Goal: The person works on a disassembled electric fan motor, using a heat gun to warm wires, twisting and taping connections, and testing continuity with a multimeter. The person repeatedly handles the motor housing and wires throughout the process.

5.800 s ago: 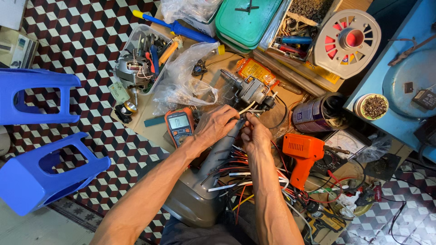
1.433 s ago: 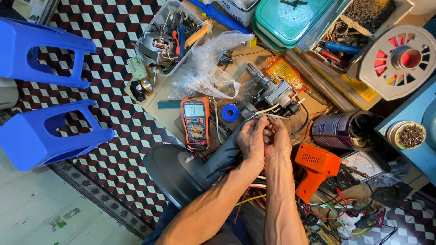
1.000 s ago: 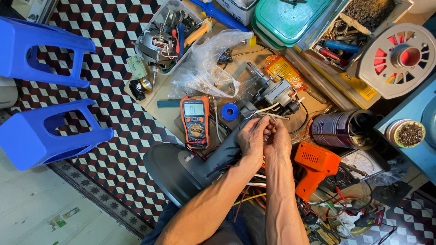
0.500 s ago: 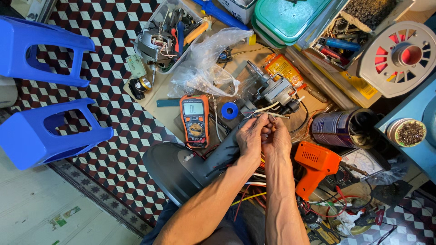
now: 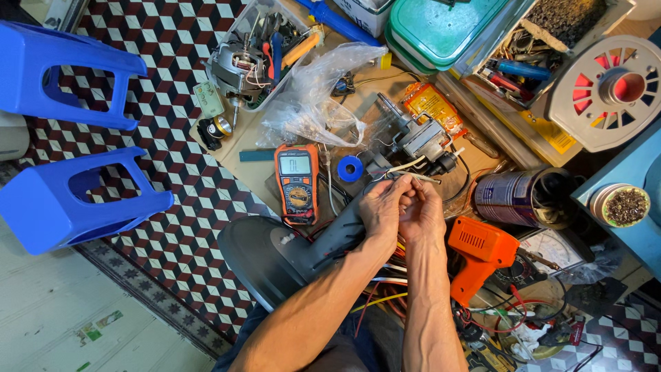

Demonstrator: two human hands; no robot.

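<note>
My left hand and my right hand are pressed together over a dark grey fan base that lies on my lap. Both pinch thin white wires that run up to a small grey electric motor on the board. More coloured wires spill out under my wrists. An orange multimeter lies just left of my hands, with a blue tape roll beside it.
An orange soldering gun lies right of my right forearm, next to a metal can. A clear plastic bag, a tray of motor parts, green boxes and a tool box lie beyond. Two blue stools stand left.
Since 5.8 s ago the view has shifted and my hands have come together at the motor's white wires. In the last second the hands stay nearly still, fingers working slightly.
</note>
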